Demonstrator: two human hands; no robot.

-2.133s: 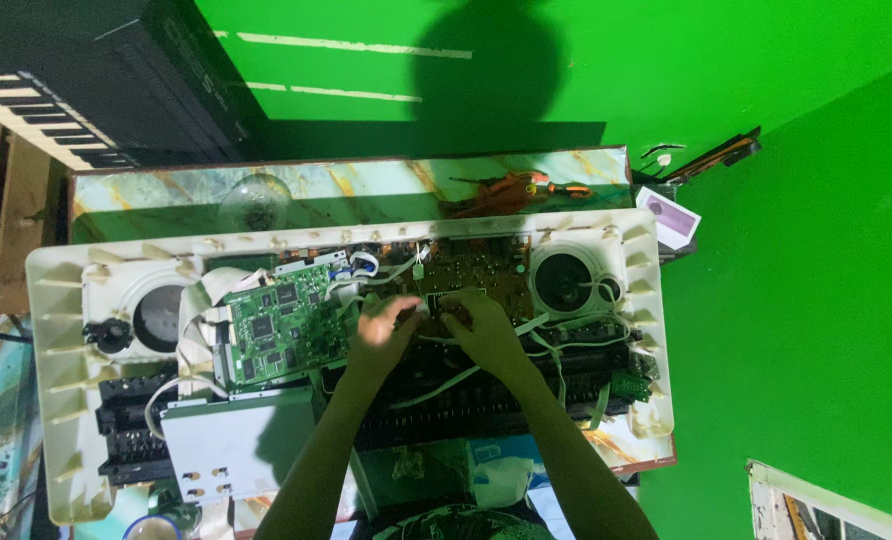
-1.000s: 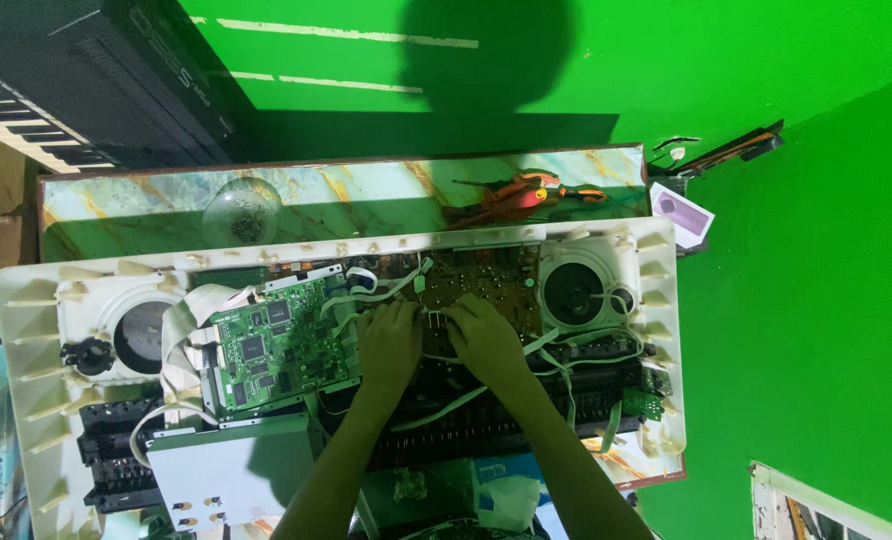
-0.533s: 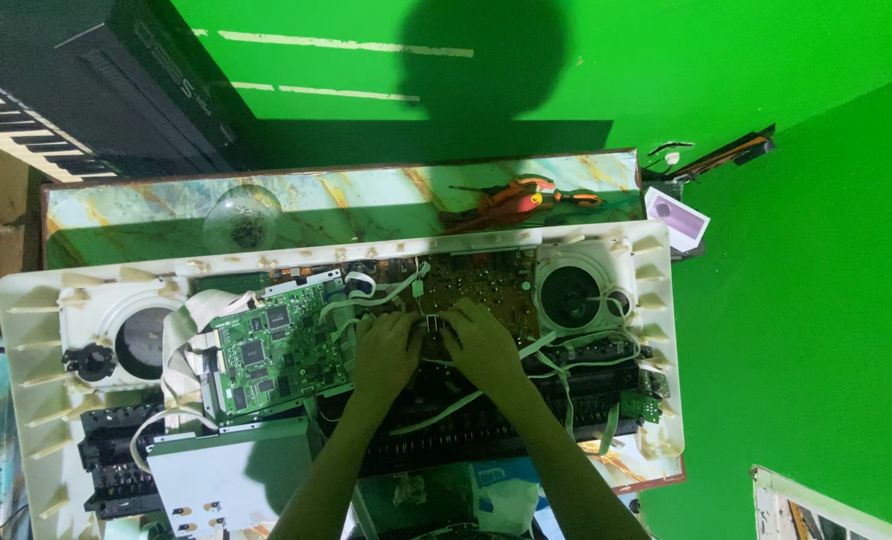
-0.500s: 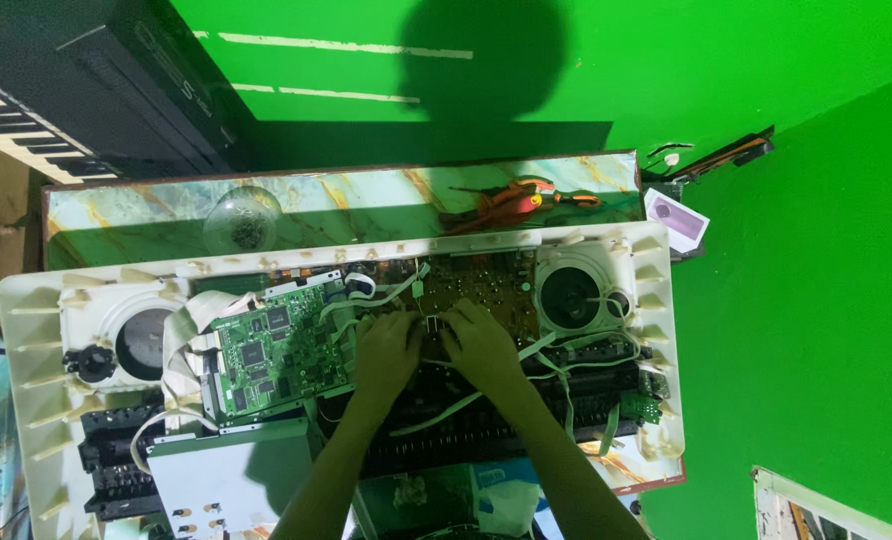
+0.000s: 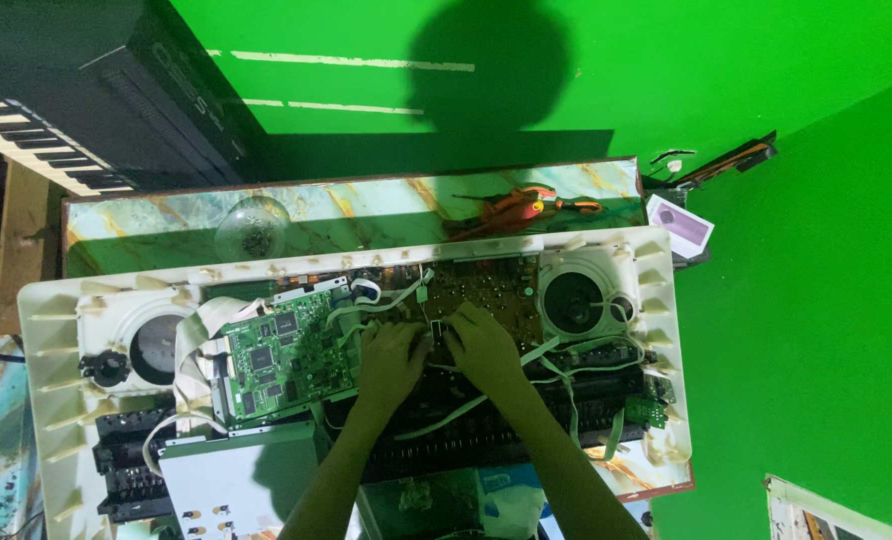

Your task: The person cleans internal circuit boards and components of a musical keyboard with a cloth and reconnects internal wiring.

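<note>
My left hand [image 5: 391, 355] and right hand [image 5: 481, 345] pinch a small black connector [image 5: 436, 333] on the brown circuit board [image 5: 486, 290]; seemingly fragile, best gripped by its edges.

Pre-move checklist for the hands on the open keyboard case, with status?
1. Both hands on the work: left hand and right hand meet at the brown board: ok.
2. Small dark part between fingertips gripped: cannot tell.
3. Green board free of hands: ok.
4. Ribbon cables off the hands: ok.
5. Orange pliers outside the case: ok.
</note>
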